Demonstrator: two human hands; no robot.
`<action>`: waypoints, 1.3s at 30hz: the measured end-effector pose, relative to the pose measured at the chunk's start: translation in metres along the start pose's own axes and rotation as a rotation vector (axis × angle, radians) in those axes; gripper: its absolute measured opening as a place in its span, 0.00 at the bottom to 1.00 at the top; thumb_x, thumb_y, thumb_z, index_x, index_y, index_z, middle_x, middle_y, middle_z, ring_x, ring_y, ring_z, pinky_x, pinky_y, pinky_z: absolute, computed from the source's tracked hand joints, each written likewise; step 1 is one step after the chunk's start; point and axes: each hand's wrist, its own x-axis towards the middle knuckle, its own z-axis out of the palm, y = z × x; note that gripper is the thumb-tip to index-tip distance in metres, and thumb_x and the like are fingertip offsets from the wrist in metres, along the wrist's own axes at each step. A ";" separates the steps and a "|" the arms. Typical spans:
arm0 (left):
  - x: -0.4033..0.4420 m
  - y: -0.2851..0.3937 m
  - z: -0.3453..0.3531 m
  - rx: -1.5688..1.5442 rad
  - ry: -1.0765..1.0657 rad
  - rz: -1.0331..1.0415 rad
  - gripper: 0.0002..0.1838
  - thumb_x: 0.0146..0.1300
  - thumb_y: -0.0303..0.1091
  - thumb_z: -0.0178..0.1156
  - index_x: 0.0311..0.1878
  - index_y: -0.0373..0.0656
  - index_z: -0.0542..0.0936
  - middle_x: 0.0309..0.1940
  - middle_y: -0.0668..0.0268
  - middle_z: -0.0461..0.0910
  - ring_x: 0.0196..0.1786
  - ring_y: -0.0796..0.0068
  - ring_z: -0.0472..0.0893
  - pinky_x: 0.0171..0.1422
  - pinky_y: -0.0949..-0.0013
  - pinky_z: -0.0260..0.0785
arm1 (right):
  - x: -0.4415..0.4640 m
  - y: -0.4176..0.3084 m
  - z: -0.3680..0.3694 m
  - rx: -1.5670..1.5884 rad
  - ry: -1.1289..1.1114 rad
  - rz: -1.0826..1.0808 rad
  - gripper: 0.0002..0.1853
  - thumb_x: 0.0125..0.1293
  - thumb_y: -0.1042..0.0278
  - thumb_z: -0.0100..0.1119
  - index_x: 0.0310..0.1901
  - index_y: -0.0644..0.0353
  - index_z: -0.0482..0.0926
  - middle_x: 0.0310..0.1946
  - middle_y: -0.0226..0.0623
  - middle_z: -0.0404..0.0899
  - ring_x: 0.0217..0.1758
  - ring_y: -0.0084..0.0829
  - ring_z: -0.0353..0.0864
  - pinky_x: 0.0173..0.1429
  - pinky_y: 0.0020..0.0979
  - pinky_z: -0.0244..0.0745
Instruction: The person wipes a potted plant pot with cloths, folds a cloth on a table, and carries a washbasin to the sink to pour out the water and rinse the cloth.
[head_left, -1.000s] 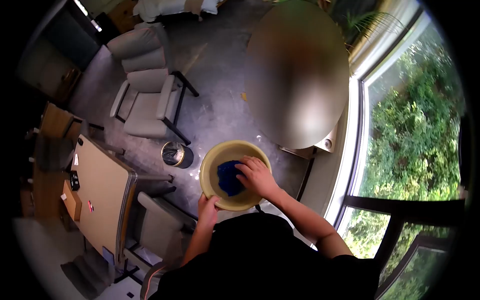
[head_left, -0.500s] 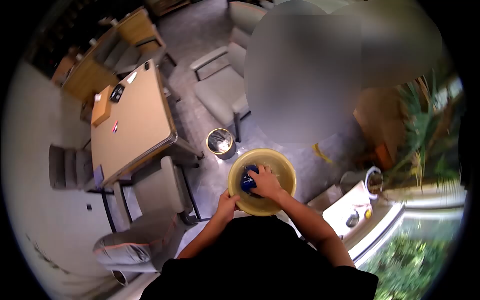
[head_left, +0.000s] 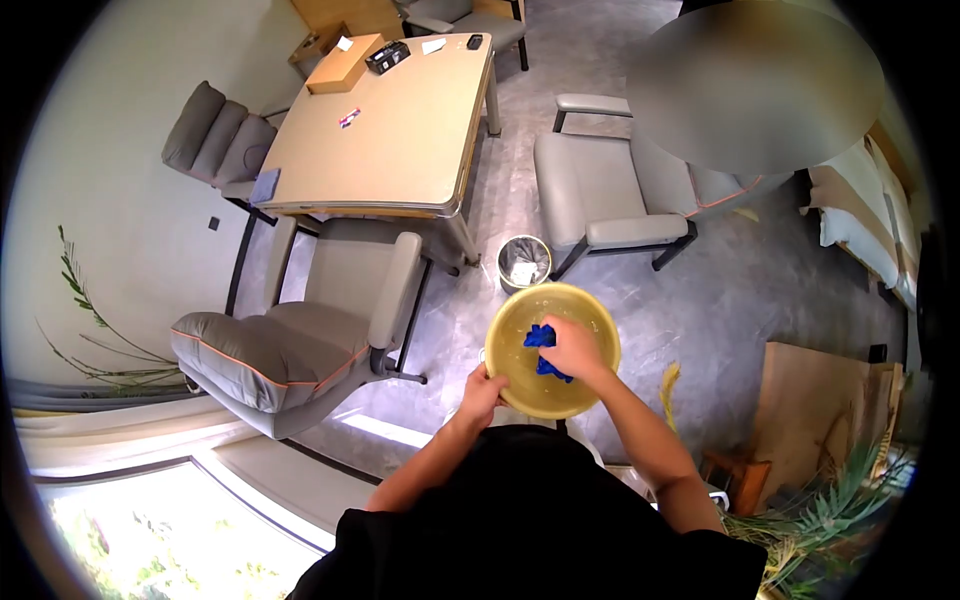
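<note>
A yellow plastic basin [head_left: 510, 388] is in front of my body, tilted a little, with what looks like some water inside. My left hand [head_left: 482, 396] grips its near left rim, the thumb over the edge. Inside the basin my right hand [head_left: 572, 348] is closed around a wet, crumpled blue cloth [head_left: 541, 336]. Part of the cloth bulges out above the fist and another part hangs below it. The fingertips of my right hand are partly hidden by the cloth.
A trash bin [head_left: 524, 262] with a liner stands just beyond the basin. Grey armchairs [head_left: 590, 180] surround a beige table [head_left: 400, 130] holding a box [head_left: 345, 65] and small items. A wooden board [head_left: 810, 420] and a plant [head_left: 830, 510] are at the lower right.
My view has swung to the right, and the basin moved along with me. The blue cloth, bunched under my spread right hand before, is now squeezed in my fist. My left hand still grips the rim.
</note>
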 end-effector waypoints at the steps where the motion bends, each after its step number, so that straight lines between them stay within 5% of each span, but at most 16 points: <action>1: 0.006 0.007 -0.001 -0.003 0.022 0.015 0.20 0.60 0.19 0.55 0.57 0.37 0.76 0.43 0.58 0.85 0.38 0.61 0.87 0.34 0.60 0.85 | 0.009 0.005 0.006 0.054 0.073 -0.025 0.17 0.50 0.68 0.71 0.43 0.57 0.80 0.38 0.46 0.83 0.43 0.50 0.83 0.45 0.45 0.77; 9: 0.050 0.070 -0.024 -0.049 0.064 0.046 0.20 0.62 0.18 0.53 0.58 0.33 0.76 0.44 0.55 0.84 0.37 0.62 0.88 0.30 0.65 0.84 | 0.069 0.003 0.009 0.068 0.225 -0.183 0.18 0.52 0.73 0.74 0.43 0.59 0.77 0.43 0.42 0.79 0.46 0.44 0.82 0.51 0.40 0.77; 11: 0.064 0.076 -0.035 -0.047 0.061 0.048 0.20 0.61 0.18 0.52 0.58 0.33 0.76 0.44 0.55 0.84 0.36 0.63 0.88 0.30 0.66 0.84 | 0.087 0.006 0.012 0.417 0.149 0.116 0.14 0.56 0.76 0.71 0.42 0.59 0.77 0.43 0.36 0.78 0.45 0.33 0.81 0.50 0.35 0.78; 12: 0.070 0.080 -0.039 -0.036 0.052 0.061 0.20 0.61 0.18 0.53 0.57 0.33 0.76 0.43 0.55 0.84 0.36 0.63 0.88 0.30 0.66 0.83 | 0.093 -0.004 0.010 0.413 0.149 0.120 0.14 0.56 0.76 0.71 0.42 0.59 0.77 0.43 0.36 0.78 0.45 0.33 0.81 0.50 0.35 0.78; 14: 0.080 0.085 -0.044 -0.032 0.041 0.072 0.19 0.61 0.18 0.53 0.57 0.32 0.76 0.43 0.55 0.84 0.36 0.64 0.88 0.30 0.67 0.83 | 0.101 -0.023 0.006 0.905 0.228 0.240 0.13 0.60 0.79 0.67 0.45 0.56 0.77 0.44 0.34 0.78 0.47 0.27 0.80 0.51 0.32 0.79; 16: 0.086 0.091 -0.049 -0.024 0.059 0.086 0.19 0.61 0.18 0.53 0.57 0.33 0.76 0.42 0.56 0.84 0.35 0.65 0.87 0.30 0.69 0.82 | 0.109 -0.034 0.006 0.960 0.243 0.204 0.16 0.61 0.81 0.63 0.51 0.56 0.78 0.47 0.34 0.79 0.48 0.29 0.81 0.53 0.31 0.80; 19: 0.094 0.094 -0.049 -0.069 0.109 0.079 0.19 0.61 0.18 0.54 0.56 0.33 0.76 0.42 0.57 0.84 0.34 0.66 0.87 0.29 0.70 0.81 | 0.121 -0.033 0.009 1.142 0.204 0.296 0.16 0.65 0.77 0.65 0.54 0.59 0.78 0.47 0.36 0.81 0.51 0.29 0.82 0.54 0.31 0.80; 24: 0.102 0.090 -0.051 -0.103 0.144 0.091 0.19 0.61 0.17 0.53 0.57 0.33 0.75 0.43 0.56 0.84 0.36 0.63 0.87 0.31 0.65 0.84 | 0.141 -0.032 0.001 1.500 -0.008 0.443 0.20 0.74 0.53 0.62 0.56 0.60 0.76 0.47 0.35 0.83 0.50 0.29 0.83 0.57 0.34 0.80; 26: 0.104 0.087 -0.047 -0.120 0.150 0.084 0.20 0.61 0.17 0.53 0.58 0.32 0.74 0.45 0.54 0.83 0.39 0.59 0.88 0.34 0.61 0.87 | 0.145 -0.036 0.002 1.457 0.014 0.433 0.20 0.75 0.51 0.58 0.54 0.62 0.78 0.47 0.36 0.83 0.49 0.28 0.83 0.56 0.33 0.79; 29: 0.107 0.084 -0.035 -0.163 0.188 0.088 0.19 0.61 0.18 0.54 0.57 0.36 0.76 0.43 0.58 0.84 0.35 0.67 0.87 0.29 0.69 0.80 | 0.160 -0.004 0.026 0.866 -0.126 0.314 0.15 0.69 0.67 0.62 0.54 0.62 0.83 0.49 0.36 0.83 0.52 0.29 0.82 0.58 0.31 0.78; 30: 0.110 0.078 -0.033 -0.177 0.205 0.092 0.19 0.61 0.18 0.54 0.57 0.35 0.76 0.43 0.57 0.84 0.36 0.66 0.87 0.30 0.67 0.82 | 0.166 0.009 0.040 0.622 -0.062 0.059 0.24 0.61 0.72 0.68 0.60 0.62 0.79 0.51 0.39 0.83 0.55 0.33 0.82 0.61 0.31 0.77; 32: 0.110 0.076 -0.027 -0.190 0.232 0.109 0.19 0.61 0.18 0.54 0.56 0.35 0.76 0.43 0.57 0.84 0.36 0.65 0.87 0.31 0.66 0.83 | 0.171 0.004 0.042 0.281 -0.042 -0.066 0.35 0.53 0.72 0.69 0.66 0.64 0.74 0.55 0.49 0.80 0.58 0.44 0.80 0.62 0.37 0.76; 36: 0.110 0.080 -0.010 -0.235 0.263 0.130 0.19 0.60 0.16 0.53 0.56 0.34 0.75 0.43 0.57 0.83 0.36 0.64 0.87 0.32 0.64 0.85 | 0.183 -0.006 0.045 -0.080 -0.271 -0.024 0.42 0.46 0.69 0.76 0.68 0.56 0.74 0.66 0.51 0.70 0.68 0.47 0.72 0.70 0.38 0.71; 37: 0.110 0.079 -0.009 -0.242 0.272 0.134 0.19 0.60 0.16 0.54 0.56 0.35 0.75 0.42 0.58 0.83 0.35 0.65 0.87 0.32 0.64 0.85 | 0.187 -0.010 0.039 -0.156 -0.363 -0.083 0.43 0.49 0.57 0.78 0.69 0.54 0.73 0.73 0.52 0.62 0.75 0.52 0.64 0.74 0.40 0.66; 39: 0.108 0.081 -0.003 -0.259 0.307 0.128 0.19 0.60 0.17 0.54 0.55 0.36 0.76 0.41 0.59 0.83 0.34 0.66 0.87 0.30 0.66 0.83 | 0.187 -0.016 0.038 -0.268 -0.407 -0.131 0.43 0.52 0.49 0.76 0.70 0.52 0.73 0.76 0.53 0.58 0.77 0.55 0.59 0.77 0.45 0.61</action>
